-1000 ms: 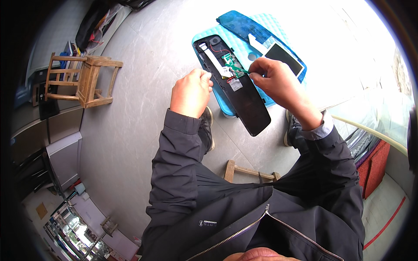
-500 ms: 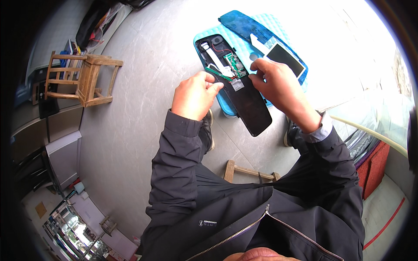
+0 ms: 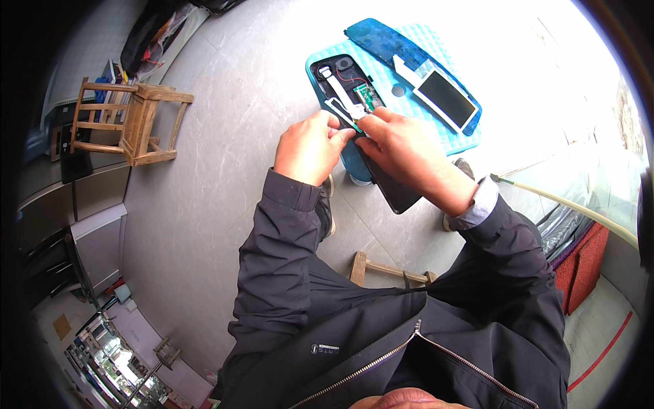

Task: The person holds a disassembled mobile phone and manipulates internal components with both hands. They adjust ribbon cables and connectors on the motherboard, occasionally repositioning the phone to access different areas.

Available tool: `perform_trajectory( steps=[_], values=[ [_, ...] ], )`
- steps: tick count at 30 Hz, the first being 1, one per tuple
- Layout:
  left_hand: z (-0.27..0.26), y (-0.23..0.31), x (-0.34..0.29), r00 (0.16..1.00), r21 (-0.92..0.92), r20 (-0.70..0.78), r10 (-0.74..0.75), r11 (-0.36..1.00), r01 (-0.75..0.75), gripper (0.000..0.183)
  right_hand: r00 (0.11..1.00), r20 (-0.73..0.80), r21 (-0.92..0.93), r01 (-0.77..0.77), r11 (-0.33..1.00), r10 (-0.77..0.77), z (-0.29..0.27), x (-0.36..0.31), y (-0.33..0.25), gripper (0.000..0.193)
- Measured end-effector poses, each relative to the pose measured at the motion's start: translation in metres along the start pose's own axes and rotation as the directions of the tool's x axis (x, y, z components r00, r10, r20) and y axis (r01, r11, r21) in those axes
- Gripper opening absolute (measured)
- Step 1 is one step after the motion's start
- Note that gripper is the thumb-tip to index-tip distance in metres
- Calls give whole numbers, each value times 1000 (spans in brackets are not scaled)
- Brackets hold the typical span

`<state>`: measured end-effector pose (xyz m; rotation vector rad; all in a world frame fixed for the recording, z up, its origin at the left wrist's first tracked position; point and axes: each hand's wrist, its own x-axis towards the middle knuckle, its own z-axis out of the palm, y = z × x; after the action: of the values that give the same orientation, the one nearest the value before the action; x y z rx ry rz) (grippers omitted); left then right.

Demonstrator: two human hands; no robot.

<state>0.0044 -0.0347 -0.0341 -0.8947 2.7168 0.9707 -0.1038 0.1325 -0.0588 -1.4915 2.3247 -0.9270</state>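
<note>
An opened black elongated casing lies slanted across a light blue, ridged stool top. Inside its far end are a round speaker, thin red wires, a white ribbon cable and a green circuit board. A narrow green circuit strip sits raised and tilted at the casing's left edge. My left hand pinches by the strip's near end, fingers closed. Fingertips of my right hand close on the same end from the right, covering the casing's middle.
A blue film-covered panel and a white-framed display lie on the stool's right part. A wooden chair stands to the left. Part of a wooden stool shows below my legs. A red mat lies at right.
My right hand has moved left and nearer, from the casing's right edge to the narrow circuit strip beside my left fingers. The strip has turned, showing its pale side.
</note>
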Motion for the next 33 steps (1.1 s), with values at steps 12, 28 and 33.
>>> perform_trajectory(
  steps=[12, 28, 33],
  values=[
    [4, -5, 3, 1000, -55, 14, -11, 998, 12, 25, 1000, 10, -58, 10, 998, -9, 13, 10, -3, 10],
    [9, -11, 5, 1000, -114, 10, -10, 993, 11, 22, 999, 43, -136, 32, 990, -27, 11, 12, -4, 13],
    [5, -9, 4, 999, -125, 13, -34, 991, 36, 23, 998, 56, -157, 34, 987, -26, 11, 12, -6, 12]
  ],
)
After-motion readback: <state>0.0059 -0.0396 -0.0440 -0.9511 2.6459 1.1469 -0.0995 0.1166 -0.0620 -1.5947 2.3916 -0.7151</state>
